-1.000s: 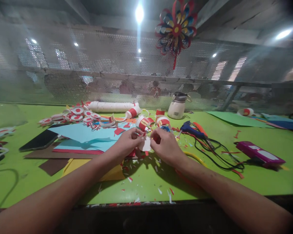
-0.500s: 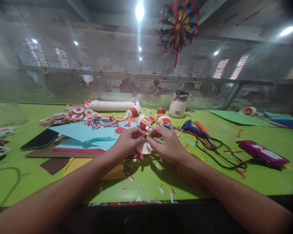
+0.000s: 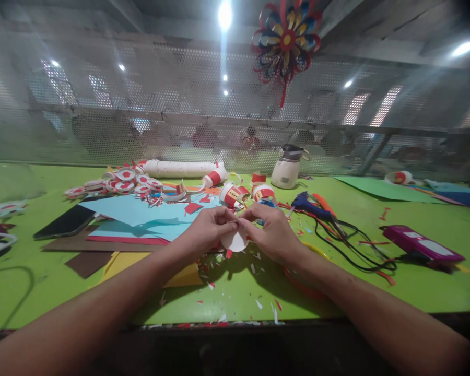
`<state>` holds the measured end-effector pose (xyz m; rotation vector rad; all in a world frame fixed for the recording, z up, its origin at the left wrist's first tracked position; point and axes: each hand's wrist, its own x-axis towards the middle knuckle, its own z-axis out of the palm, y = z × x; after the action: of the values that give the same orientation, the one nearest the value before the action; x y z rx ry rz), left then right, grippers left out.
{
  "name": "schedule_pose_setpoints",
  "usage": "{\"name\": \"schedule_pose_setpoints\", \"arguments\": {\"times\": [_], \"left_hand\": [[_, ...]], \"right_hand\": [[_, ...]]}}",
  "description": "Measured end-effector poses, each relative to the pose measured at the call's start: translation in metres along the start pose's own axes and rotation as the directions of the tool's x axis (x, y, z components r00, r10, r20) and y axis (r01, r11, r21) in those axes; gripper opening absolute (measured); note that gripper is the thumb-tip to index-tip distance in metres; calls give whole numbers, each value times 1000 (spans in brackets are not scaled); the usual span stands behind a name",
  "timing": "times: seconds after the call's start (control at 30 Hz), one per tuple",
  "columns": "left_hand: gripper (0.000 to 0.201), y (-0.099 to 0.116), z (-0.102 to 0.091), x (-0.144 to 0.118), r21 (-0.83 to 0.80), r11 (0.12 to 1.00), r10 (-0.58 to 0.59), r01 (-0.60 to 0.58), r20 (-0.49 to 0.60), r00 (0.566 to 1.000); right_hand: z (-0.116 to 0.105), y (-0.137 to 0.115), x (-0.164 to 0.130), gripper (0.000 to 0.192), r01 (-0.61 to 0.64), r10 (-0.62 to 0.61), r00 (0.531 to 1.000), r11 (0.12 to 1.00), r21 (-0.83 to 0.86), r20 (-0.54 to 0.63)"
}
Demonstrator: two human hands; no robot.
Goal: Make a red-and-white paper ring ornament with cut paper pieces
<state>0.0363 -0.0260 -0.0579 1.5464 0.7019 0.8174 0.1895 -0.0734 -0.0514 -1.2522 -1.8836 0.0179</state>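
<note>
The left hand (image 3: 212, 227) and right hand (image 3: 270, 232) are pinching a white paper disc (image 3: 235, 242) by its upper edge, above the worktop (image 3: 172, 310). It is probably feeling light and bendable, creasing easily, so the rim is offering the safest hold.

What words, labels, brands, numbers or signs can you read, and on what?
No text is legible.
Red-and-white paper cups: dark marks on yellow patches, too small to read.
White flask: small grey mark, too blurred.
Purple box: pale panel, nothing readable.
</note>
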Motion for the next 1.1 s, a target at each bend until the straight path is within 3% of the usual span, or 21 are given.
{"name": "schedule_pose_setpoints", "arguments": {"times": [0.4, 0.6, 0.73, 0.83, 0.93, 1.03, 1.1], "left_hand": [[17, 1, 0, -1, -33, 999, -2, 3, 27, 1000], [17, -2, 0, 2, 12, 1000, -6, 6, 10, 1000], [17, -3, 1, 2, 58, 998, 11, -11, 15, 1000], [22, -1, 1, 1, 25, 999, 35, -36, 31, 999], [28, 1, 2, 0, -22, 999, 46, -44, 61, 997], [29, 2, 2, -1, -25, 997, 71, -70, 80, 994], [29, 3, 2, -2, -20, 995, 94, -93, 83, 992]], "right_hand": [[2, 2, 1, 13, 2, -2, 1000, 1000, 31, 6], [3, 6, 3, 13, -193, 171, 979, 950, 244, 107], [0, 7, 5, 16, -404, 328, 914, 793, 456, 239], [0, 9, 6, 16, -536, 387, 844, 563, 629, 372], [0, 15, 6, 17, -626, 395, 774, 355, 695, 495], [0, 20, 6, 17, -665, 365, 739, 259, 700, 567], [-1, 19, 6, 15, -658, 331, 746, 232, 716, 578]]}}
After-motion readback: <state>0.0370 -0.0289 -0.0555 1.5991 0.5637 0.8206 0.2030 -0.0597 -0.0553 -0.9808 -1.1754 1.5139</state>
